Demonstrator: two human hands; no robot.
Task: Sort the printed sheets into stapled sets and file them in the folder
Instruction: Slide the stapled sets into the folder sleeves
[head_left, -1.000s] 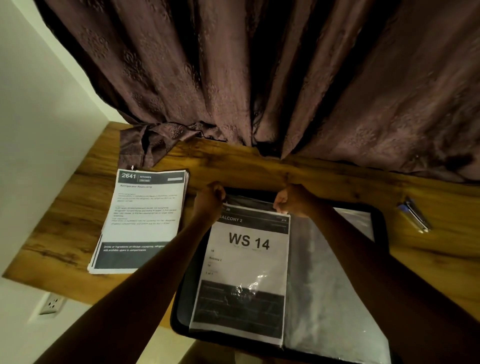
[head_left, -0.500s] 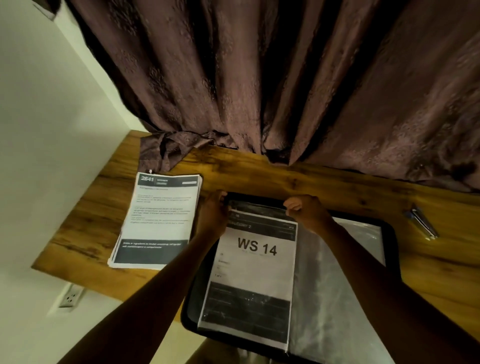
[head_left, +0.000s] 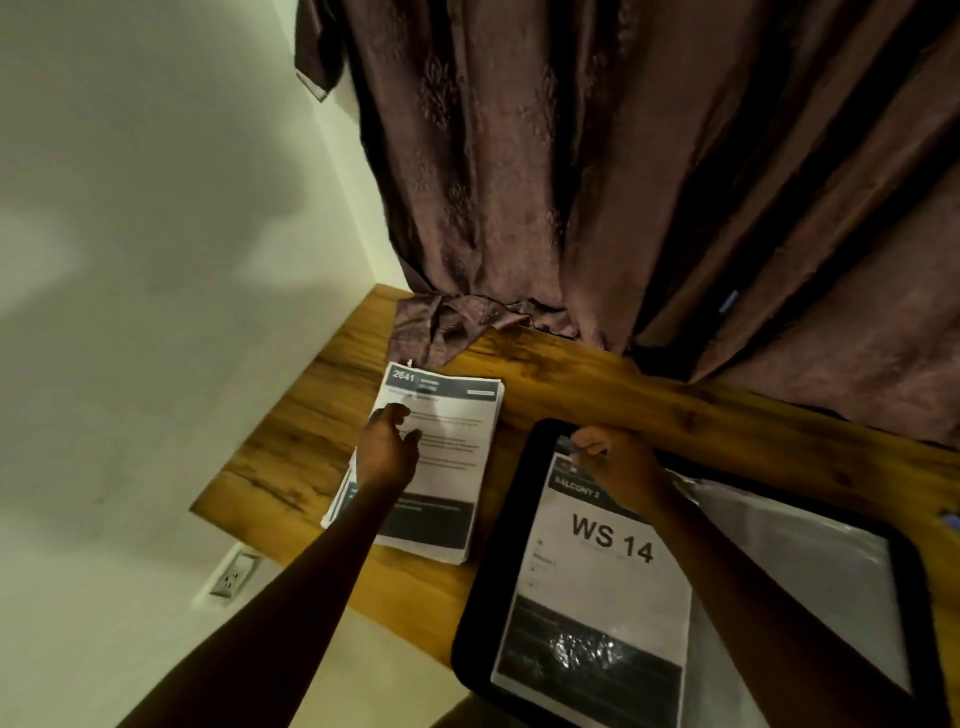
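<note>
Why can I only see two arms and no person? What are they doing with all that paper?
The camera sits on the person's head and looks down, so you only see their arms reaching out in front. On the wooden table lies a stack of printed sheets marked 2641. The left hand reaches over that stack with loose fingers and holds nothing. Beside it lies an open black folder with clear plastic sleeves. A sheet marked WS 14 sits in it. The right hand pinches the top edge there, of the sheet or its sleeve. A brown curtain hangs behind the table.
</note>
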